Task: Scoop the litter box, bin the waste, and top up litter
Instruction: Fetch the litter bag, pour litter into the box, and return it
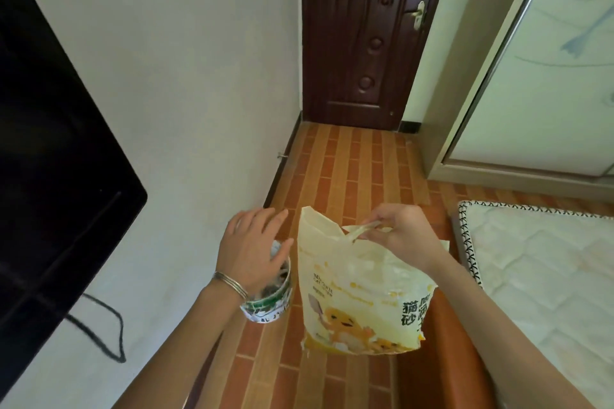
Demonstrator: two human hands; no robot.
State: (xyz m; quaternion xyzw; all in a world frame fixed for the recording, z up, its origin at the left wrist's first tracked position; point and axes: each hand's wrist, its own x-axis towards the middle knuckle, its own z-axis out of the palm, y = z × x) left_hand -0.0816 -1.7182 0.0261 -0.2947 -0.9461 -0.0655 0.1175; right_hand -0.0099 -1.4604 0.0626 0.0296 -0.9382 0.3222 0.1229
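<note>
Surroundings: black television screen (50, 143) on the white wall at left, dark cable (99, 325) looping beneath it. Straight ahead, dark carved wooden door (372, 36), closed, with a metal lever handle (418, 15). Brick-patterned floor tiles (349, 169) from the door down to the foreground. At right, pale sliding wardrobe door (548, 60). Below it, a quilted white mattress (548, 276) on an orange bed frame (442, 359).

Obstructions: bed frame close on the right, wall close on the left, leaving a narrow strip of floor. Small round green-and-white bin (272, 304) on that strip, just beside the wall.

Right hand (402, 232): fingers curled round the thin handle strip at the top of the yellow cat litter bag (358, 292). Bag upright, hanging from that grip over the tiles between bin and bed frame, with its top left corner standing up and its lower right corner overlapping the frame in the view.

Left hand (252, 242): palm down, fingers spread and nearly straight, grasping nothing. Directly over the bin, hiding much of its dark contents. Fingertips possibly on the rim, contact not confirmable. Thin bangles (232, 282) at the wrist.
</note>
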